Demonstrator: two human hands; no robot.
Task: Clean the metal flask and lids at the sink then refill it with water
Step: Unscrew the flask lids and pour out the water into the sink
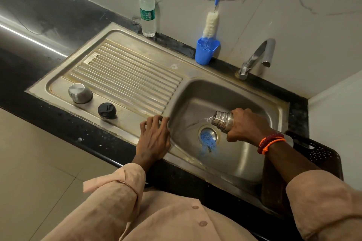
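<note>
Over the sink basin (244, 164), the right hand (246, 125) gripped the metal flask (223, 121), tipped sideways with water spilling from its mouth; the left hand (154, 137) rested on the rim, fingers spread. On the drainboard (127, 72) sat the steel lid (80, 93) and black lid (107, 110).

Ribbed drainboard (127, 72) lies open; steel cap (80, 93) and black lid (107, 110) crowd its near edge.

The ribbed steel flask (223, 121) lies tipped sideways over the sink basin (244, 154), water spilling from its mouth, while the steel cap (80, 93) and black lid (107, 110) sit on the sink's drainboard.
</note>
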